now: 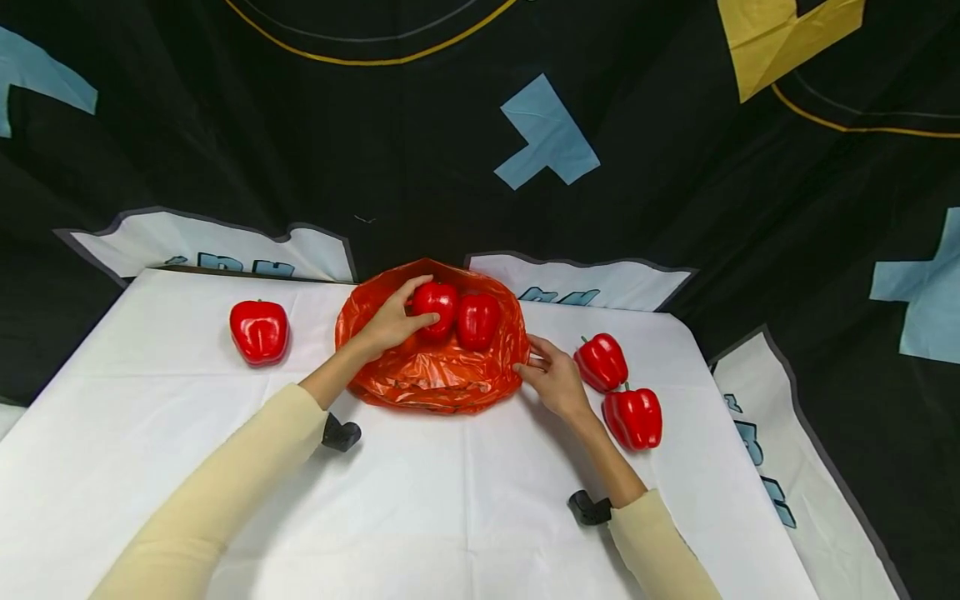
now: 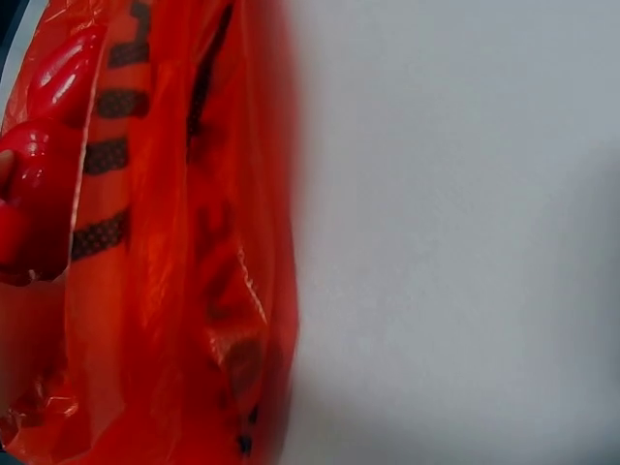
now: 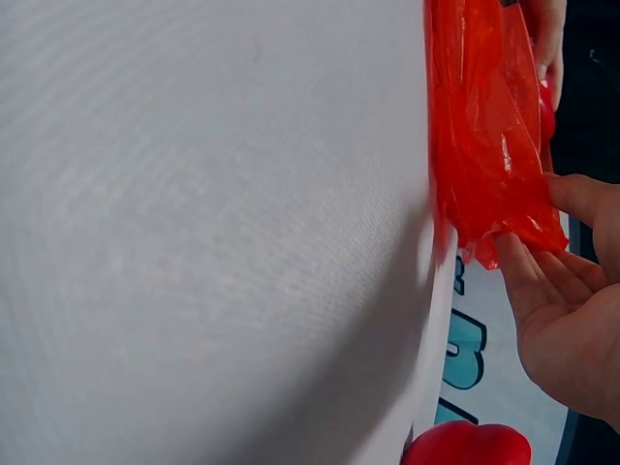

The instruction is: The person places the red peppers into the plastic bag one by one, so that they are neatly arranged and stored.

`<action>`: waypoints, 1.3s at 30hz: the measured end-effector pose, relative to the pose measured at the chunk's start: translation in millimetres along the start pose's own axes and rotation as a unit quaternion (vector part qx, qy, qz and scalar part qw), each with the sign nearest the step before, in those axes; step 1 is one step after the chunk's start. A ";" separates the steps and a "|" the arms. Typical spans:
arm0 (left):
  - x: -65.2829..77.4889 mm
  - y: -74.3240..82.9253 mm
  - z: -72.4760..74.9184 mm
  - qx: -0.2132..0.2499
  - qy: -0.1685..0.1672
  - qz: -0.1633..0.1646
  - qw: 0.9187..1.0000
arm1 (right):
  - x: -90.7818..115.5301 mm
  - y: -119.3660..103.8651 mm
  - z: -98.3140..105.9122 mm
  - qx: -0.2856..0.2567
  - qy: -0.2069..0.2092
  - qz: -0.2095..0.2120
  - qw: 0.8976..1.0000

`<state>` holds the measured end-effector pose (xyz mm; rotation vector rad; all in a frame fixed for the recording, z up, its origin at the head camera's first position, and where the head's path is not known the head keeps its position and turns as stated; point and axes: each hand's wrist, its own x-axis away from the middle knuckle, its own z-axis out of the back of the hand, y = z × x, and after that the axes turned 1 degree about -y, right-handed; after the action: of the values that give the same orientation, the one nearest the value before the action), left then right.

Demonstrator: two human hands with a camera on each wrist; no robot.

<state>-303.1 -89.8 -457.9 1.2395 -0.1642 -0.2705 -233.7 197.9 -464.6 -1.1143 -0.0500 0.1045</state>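
On the white table (image 1: 397, 508), the red bag (image 1: 423, 375) lies mouth-up at your twelve o'clock. You look to be mid-transfer at the bag, though whether you are setting a pepper in or lifting one out, I cannot tell. Either way, your next move probably calls for keeping the rim spread while the fingers release or rise clear.

Your left hand (image 1: 393, 325) reaches over the rim from eight o'clock and grips the held pepper (image 1: 441, 302), which sits inside at the bag's twelve. Your right hand (image 1: 557, 382) pinches the rim between three and four. Inside, the neighbouring pepper (image 1: 478, 322) is just at the held one's three. Outside, one pepper (image 1: 259, 332) sits at the bag's nine; an upper pepper (image 1: 602, 362) and a lower pepper (image 1: 633, 418) lie near your right hand, at its two and four.
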 end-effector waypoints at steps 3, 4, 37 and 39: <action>-1.2 0.4 -0.4 0.004 -0.001 0.009 1.000 | -0.4 -1.3 -0.8 -0.001 0.002 -0.003 1.000; -1.6 0.6 -0.4 0.005 -0.002 0.012 1.000 | -0.6 -1.6 -1.1 0.000 0.003 -0.003 1.000; 1.9 4.1 -0.6 -0.042 -0.013 0.052 0.998 | -0.7 -3.7 -3.8 0.012 0.003 -0.007 1.000; 4.7 4.6 2.0 -0.048 -0.010 0.053 0.997 | -0.6 -3.6 -4.0 0.011 0.004 -0.005 1.000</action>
<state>-298.6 -91.6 -453.0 1.1296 -0.2303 -0.1963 -233.8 192.7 -463.1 -1.0916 -0.0484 0.0913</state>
